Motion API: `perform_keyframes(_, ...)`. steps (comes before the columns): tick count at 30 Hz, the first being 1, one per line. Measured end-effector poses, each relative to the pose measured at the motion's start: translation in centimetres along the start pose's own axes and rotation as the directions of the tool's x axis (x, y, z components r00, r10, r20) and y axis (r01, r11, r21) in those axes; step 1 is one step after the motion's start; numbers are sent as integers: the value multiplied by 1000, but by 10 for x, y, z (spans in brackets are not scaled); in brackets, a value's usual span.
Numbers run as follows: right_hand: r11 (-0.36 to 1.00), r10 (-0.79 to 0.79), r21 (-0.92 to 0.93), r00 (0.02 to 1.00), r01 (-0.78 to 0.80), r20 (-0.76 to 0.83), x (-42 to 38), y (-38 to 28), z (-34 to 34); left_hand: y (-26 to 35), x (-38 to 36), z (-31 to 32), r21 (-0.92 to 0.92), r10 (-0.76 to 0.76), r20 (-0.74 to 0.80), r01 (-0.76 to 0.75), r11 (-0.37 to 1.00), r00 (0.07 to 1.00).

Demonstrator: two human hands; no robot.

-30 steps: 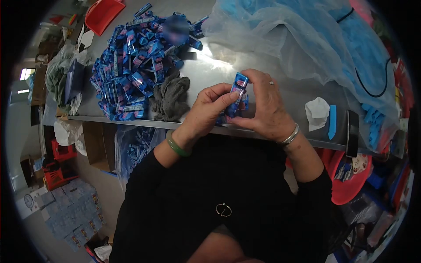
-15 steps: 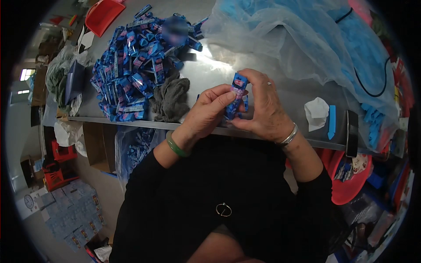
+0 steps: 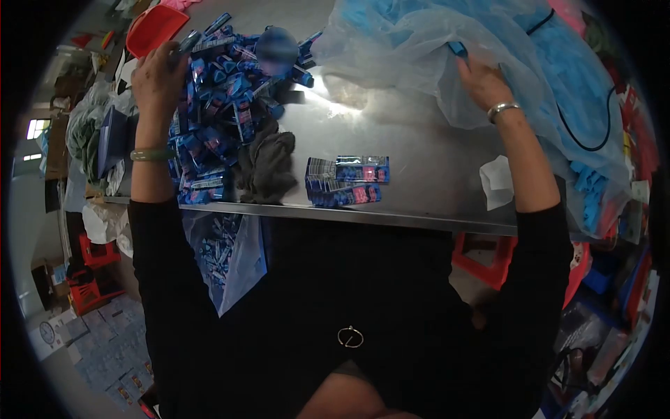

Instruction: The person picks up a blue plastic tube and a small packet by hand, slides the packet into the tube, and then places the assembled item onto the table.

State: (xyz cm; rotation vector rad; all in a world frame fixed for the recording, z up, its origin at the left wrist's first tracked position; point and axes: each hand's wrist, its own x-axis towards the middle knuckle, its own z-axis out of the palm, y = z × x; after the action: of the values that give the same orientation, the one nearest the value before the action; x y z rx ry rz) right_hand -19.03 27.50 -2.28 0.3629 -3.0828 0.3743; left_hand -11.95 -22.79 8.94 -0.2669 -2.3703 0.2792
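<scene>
My left hand [image 3: 159, 82], with a green bangle at its wrist, is at the far left edge of a heap of small blue printed boxes [image 3: 241, 115]. Its fingers are curled around a small blue box [image 3: 189, 40], partly hidden. My right hand [image 3: 483, 82] reaches over a clear plastic bag [image 3: 419, 63] full of light-blue pieces. Between its thumb and fingers it pinches a blue piece [image 3: 457, 49], whose end sticks out. Several flat blue-and-pink printed sleeves [image 3: 347, 187] lie overlapping near the table's front edge, touched by neither hand.
A dark grey glove or cloth [image 3: 267, 166] lies beside the heap. A crumpled white paper [image 3: 496, 183] is left of my right forearm. A red dustpan [image 3: 155, 29] sits at the back left. Below the metal table edge hangs a plastic bag [image 3: 234, 262] of blue pieces.
My hands have parted from the small blue box held between them. The left moved to the heap, the right to the clear bag. The flat sleeves now show; my right forearm covers the blue stick's spot.
</scene>
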Motion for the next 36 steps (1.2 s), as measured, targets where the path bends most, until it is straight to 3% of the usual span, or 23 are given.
perform_keyframes(1, 998, 43, -35, 998, -44, -39, 8, -1, -5, -10, -3, 2, -2, 1, 0, -1, 1000, 1000)
perform_keyframes(2, 998, 45, -35, 998, -47, -40, 11, -4, -7, -18, -6, 5, 125, -20, 29, 17, 992, 999)
perform_keyframes(3, 996, 18, 88, 996, -11, -85, 12, -17, -12, -20, -6, 6, 250, -44, 55, 29, 968, 998)
perform_keyframes(4, 977, -4, 209, 991, 32, -133, 13, -24, -14, -11, -4, 3, 249, -40, 56, 25, 968, 998)
perform_keyframes(5, 977, -2, 210, 991, 30, -134, 55, 32, 39, 9, -2, -4, 189, -9, 13, 6, 982, 1000)
perform_keyframes(6, 940, -317, -232, 887, 249, -336, 90, 76, 92, 30, -2, -11, 128, 18, -31, -14, 992, 999)
perform_keyframes(7, 689, -645, -655, 675, 311, -357, 112, 99, 143, 50, -4, -16, -59, 44, -19, -45, 997, 999)
perform_keyframes(8, 687, -647, -655, 675, 314, -356, 115, 92, 139, 72, -8, -21, -245, 71, -12, -72, 967, 997)
perform_keyframes(10, 727, -482, -629, 857, 274, -183, 115, 41, 110, 121, -33, -26, -550, 40, 79, 10, 835, 996)
perform_keyframes(11, 746, -382, -617, 920, 252, -85, 112, 10, 94, 144, -45, -32, -643, 51, 216, 103, 759, 975)
perform_keyframes(12, 761, -275, -607, 961, 228, 17, 109, -15, 83, 164, -55, -37, -710, 78, 347, 208, 673, 935)
perform_keyframes(13, 774, -163, -600, 979, 203, 121, 106, -26, 82, 181, -64, -35, -732, 123, 381, 217, 646, 916)
perform_keyframes(18, 895, -152, -422, 988, 144, 17, 118, -4, 114, 239, -96, -18, -763, 161, 482, 322, 561, 861)
perform_keyframes(21, 952, -128, -289, 988, 98, -87, 133, 25, 124, 249, -97, -13, -764, 179, 431, 252, 594, 884)
perform_keyframes(23, 965, -120, -246, 986, 88, -118, 122, 50, 125, 250, -96, -13, -754, 243, 462, 233, 614, 853)
perform_keyframes(25, 933, -127, -360, 919, -17, -373, 76, 77, 117, 248, -97, -12, -751, 257, 478, 239, 616, 840)
perform_keyframes(27, 963, -12, -269, 999, -2, -53, -5, 5, 25, 246, -99, -14, -748, 277, 496, 243, 617, 823)
perform_keyframes(28, 963, -10, -271, 999, -5, -52, -26, 1, 15, 245, -99, -15, -748, 272, 506, 260, 610, 819)
perform_keyframes(30, 963, 252, 64, 959, -262, 125, -52, -2, 4, 244, -101, -15, -750, 269, 515, 274, 602, 814)
perform_keyframes(31, 963, 253, 64, 959, -262, 125, -58, 1, 6, 243, -104, -13, -755, 280, 533, 299, 583, 799)
perform_keyframes(33, 992, 95, -92, 995, -91, 40, -68, 7, 8, 243, -104, -12, -760, 292, 546, 318, 567, 786)
perform_keyframes(36, 992, 93, -90, 992, -86, 81, -63, -6, 2, 244, -103, -13, -774, 276, 536, 334, 537, 798)
